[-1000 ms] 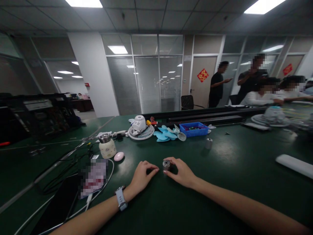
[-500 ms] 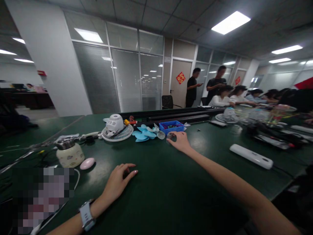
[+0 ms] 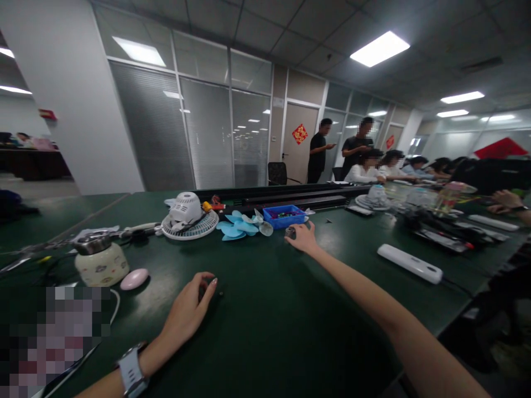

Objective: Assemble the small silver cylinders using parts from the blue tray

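Wrist: soft-looking pale grey-blue watch strap (image 3: pixel 131 373), kinda sporty, row of little dark holes | dark curved watch edge (image 3: pixel 140 347) at the strap's upper end | left hand (image 3: pixel 188 309): bare, slim fingers, just beyond strap | right hand (image 3: pixel 303 239): bare, right of strap | right forearm (image 3: pixel 357 287): also bare, tapers toward the wrist

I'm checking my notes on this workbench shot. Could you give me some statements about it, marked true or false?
1. The right hand grips a small metal cylinder. True.
2. The watch is on the right wrist. False: the watch is on the left wrist.
3. A small piece lies near the fingertips of the left hand. True.
4. The pink oval object is inside the blue tray. False: the pink oval object lies beside the cream jar.
5. The blue tray is right of the light-blue fan blades. True.
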The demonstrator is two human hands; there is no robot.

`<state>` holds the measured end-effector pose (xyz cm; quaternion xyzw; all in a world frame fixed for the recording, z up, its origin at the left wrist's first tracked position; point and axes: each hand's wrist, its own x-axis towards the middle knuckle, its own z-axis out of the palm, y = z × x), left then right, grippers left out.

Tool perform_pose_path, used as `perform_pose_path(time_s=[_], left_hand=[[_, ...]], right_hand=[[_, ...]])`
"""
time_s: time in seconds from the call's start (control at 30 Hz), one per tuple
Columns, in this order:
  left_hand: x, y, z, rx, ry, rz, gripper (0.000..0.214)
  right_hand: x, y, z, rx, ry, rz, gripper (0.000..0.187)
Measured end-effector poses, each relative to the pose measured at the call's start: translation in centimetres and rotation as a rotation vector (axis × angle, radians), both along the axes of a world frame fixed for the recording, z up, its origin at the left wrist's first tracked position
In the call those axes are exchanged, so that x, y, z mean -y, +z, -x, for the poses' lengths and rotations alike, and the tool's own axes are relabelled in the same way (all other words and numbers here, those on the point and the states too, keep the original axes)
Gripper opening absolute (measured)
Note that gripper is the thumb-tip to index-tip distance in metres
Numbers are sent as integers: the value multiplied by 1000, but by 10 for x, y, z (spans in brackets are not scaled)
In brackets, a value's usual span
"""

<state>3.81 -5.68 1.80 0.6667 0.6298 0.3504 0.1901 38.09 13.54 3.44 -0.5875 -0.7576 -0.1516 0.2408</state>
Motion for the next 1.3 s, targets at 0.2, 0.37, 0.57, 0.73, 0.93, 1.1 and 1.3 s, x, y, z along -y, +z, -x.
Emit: perform_pose_path(time_s=[0.2, 0.37, 0.57, 0.73, 0.93, 1.1, 1.3], left_hand=[[2, 0, 1, -8, 72, -37, 37], [4, 1, 0, -28, 87, -31, 31], [1, -3, 2, -64, 62, -24, 25], [-1, -6, 4, -96, 31, -20, 29], [1, -2, 3, -123, 12, 11, 32], [-1, -2, 3, -143, 5, 16, 33], [-1, -3, 3, -147, -6, -1, 32]], right_hand=[[69, 16, 54, -1, 378, -24, 42], [132, 12, 118, 13, 792, 197, 34], [133, -3, 148, 1, 793, 176, 25], [121, -1, 142, 8, 799, 119, 20], [53, 34, 58, -166, 304, -179, 12], [-4, 35, -10, -134, -4, -199, 16], [-17, 20, -17, -75, -28, -145, 15]])
